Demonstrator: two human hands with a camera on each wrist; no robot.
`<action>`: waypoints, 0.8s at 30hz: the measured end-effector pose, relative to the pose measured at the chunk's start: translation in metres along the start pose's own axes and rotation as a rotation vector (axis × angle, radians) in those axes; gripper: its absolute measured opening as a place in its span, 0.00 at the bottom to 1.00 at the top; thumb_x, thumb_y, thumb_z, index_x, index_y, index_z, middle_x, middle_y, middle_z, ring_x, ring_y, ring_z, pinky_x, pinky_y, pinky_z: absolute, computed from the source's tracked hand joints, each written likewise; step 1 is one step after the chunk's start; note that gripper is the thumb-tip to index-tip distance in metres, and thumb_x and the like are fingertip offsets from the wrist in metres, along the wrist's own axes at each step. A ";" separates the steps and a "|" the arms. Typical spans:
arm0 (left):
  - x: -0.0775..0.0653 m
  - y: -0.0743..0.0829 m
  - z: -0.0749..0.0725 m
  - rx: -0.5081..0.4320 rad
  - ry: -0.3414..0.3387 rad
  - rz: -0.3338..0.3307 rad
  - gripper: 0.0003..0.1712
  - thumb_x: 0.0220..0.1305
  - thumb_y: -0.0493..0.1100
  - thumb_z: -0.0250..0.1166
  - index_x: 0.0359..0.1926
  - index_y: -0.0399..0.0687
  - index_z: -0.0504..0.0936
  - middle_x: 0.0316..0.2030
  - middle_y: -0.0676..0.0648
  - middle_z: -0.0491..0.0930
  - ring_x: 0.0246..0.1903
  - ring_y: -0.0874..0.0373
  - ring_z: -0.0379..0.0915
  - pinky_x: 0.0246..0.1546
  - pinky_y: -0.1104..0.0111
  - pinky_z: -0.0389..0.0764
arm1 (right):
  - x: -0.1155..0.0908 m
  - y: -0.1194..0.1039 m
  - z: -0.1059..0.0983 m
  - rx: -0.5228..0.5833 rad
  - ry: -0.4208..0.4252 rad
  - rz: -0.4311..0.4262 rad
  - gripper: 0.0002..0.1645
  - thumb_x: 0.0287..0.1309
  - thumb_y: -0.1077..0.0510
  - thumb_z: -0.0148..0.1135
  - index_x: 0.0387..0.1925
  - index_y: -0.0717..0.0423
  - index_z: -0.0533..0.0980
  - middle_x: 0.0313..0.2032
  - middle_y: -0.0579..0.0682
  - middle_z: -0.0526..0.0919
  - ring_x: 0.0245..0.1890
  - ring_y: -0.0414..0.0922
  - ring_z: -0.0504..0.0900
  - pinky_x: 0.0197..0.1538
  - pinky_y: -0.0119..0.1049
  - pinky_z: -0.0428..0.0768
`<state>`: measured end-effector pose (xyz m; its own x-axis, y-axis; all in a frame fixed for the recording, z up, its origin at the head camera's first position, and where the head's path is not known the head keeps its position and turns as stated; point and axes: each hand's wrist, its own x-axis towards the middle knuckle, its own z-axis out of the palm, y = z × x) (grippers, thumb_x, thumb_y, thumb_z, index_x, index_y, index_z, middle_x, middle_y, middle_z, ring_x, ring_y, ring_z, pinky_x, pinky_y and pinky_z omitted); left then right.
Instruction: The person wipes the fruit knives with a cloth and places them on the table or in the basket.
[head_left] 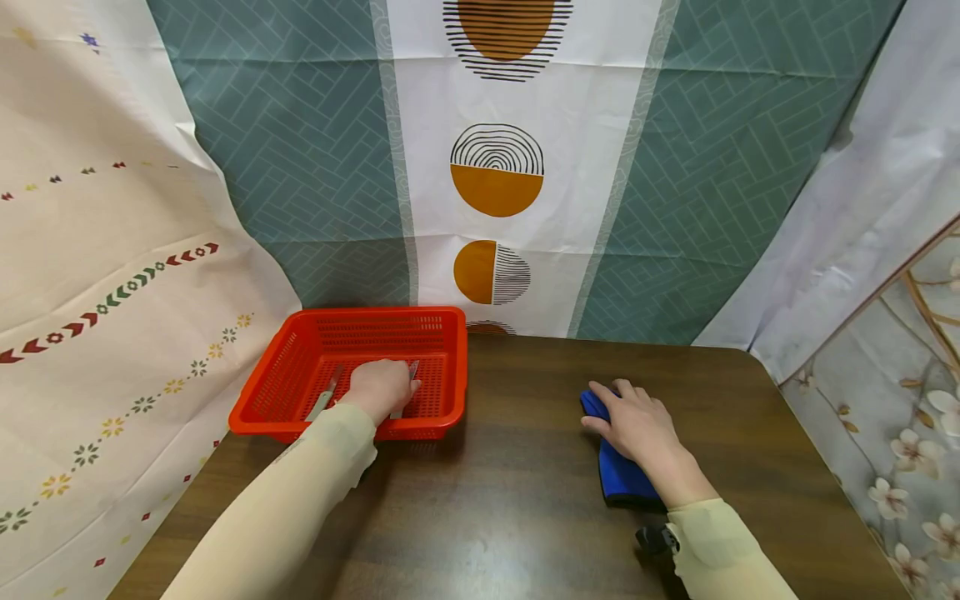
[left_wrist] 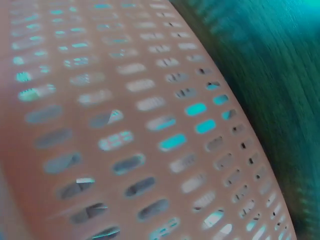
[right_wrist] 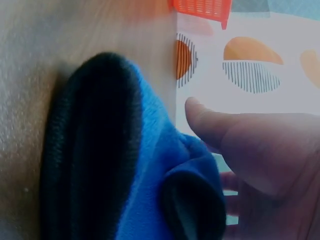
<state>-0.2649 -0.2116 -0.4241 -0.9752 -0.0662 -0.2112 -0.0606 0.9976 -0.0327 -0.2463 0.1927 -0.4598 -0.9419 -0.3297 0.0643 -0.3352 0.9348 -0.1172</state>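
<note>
My left hand (head_left: 381, 388) is down inside the red plastic basket (head_left: 251, 412), its back toward the head camera. Its fingers lie across a slim utensil with a pale handle and a metal end (head_left: 413, 368); whether they pinch it is hidden. Left of that hand lies a small knife (head_left: 322, 403) with a pale handle. Only the perforated basket wall (left_wrist: 150, 102) fills most of the left wrist view. My right hand (head_left: 636, 421) rests with spread fingers on a folded blue cloth (head_left: 624, 477) edged in black. The right wrist view shows the thumb extended beside the cloth (right_wrist: 150, 165).
The brown wooden table (head_left: 487, 517) carries the basket at its back left and the cloth toward the right. A patterned curtain (head_left: 495, 192) hangs behind the table's back edge, with more fabric at both sides. A black strap piece (head_left: 656, 540) sits at the right wrist.
</note>
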 end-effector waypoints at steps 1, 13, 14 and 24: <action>-0.002 0.001 -0.001 0.000 0.022 0.008 0.22 0.65 0.60 0.66 0.39 0.45 0.83 0.26 0.45 0.79 0.27 0.47 0.75 0.30 0.54 0.81 | 0.000 -0.001 -0.001 0.001 0.008 -0.004 0.42 0.66 0.35 0.60 0.74 0.48 0.64 0.67 0.66 0.66 0.66 0.67 0.66 0.61 0.69 0.65; -0.034 0.017 -0.005 0.051 0.283 0.168 0.36 0.68 0.65 0.60 0.60 0.40 0.76 0.50 0.37 0.78 0.47 0.39 0.73 0.49 0.44 0.77 | -0.014 -0.015 -0.014 -0.018 0.116 -0.058 0.46 0.66 0.31 0.56 0.77 0.50 0.60 0.74 0.60 0.61 0.73 0.62 0.59 0.67 0.65 0.59; -0.037 0.018 -0.005 0.052 0.297 0.174 0.37 0.67 0.65 0.60 0.61 0.40 0.76 0.51 0.37 0.78 0.48 0.39 0.73 0.51 0.43 0.76 | -0.015 -0.017 -0.015 -0.018 0.123 -0.063 0.46 0.67 0.31 0.55 0.77 0.50 0.59 0.74 0.59 0.60 0.73 0.62 0.58 0.68 0.64 0.59; -0.059 0.029 -0.007 0.037 0.423 0.225 0.44 0.70 0.69 0.52 0.74 0.44 0.66 0.72 0.38 0.64 0.70 0.36 0.58 0.64 0.39 0.62 | -0.029 -0.036 -0.025 -0.072 0.233 -0.140 0.47 0.66 0.30 0.56 0.77 0.47 0.59 0.75 0.57 0.61 0.73 0.59 0.61 0.68 0.61 0.61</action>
